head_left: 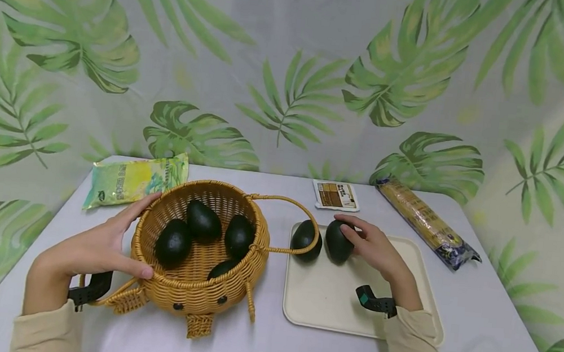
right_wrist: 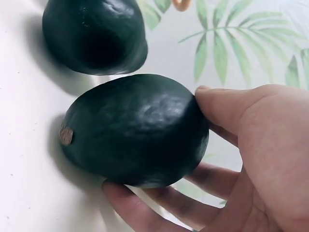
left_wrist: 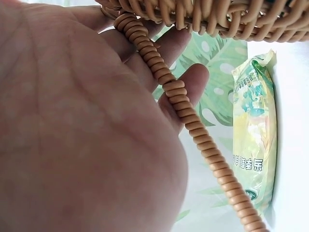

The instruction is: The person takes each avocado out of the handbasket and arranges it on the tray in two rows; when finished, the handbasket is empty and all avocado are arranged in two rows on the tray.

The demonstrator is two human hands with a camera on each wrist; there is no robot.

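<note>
On the left of the table is a pig-shaped wicker basket with several dark green avocados inside. My left hand holds the basket's left side, its thumb on the front rim and its fingers spread towards the back. A wrapped wicker handle crosses in front of that palm in the left wrist view. Over a cream tray, my right hand grips an avocado between thumb and fingers, its stem end turned away from the palm. A second avocado lies beside it at the tray's left.
Behind the basket lies a green and yellow packet. A small brown and white packet is at the back, and a long noodle-like pack lies at the right rear. The basket's other handle reaches over the tray's left edge.
</note>
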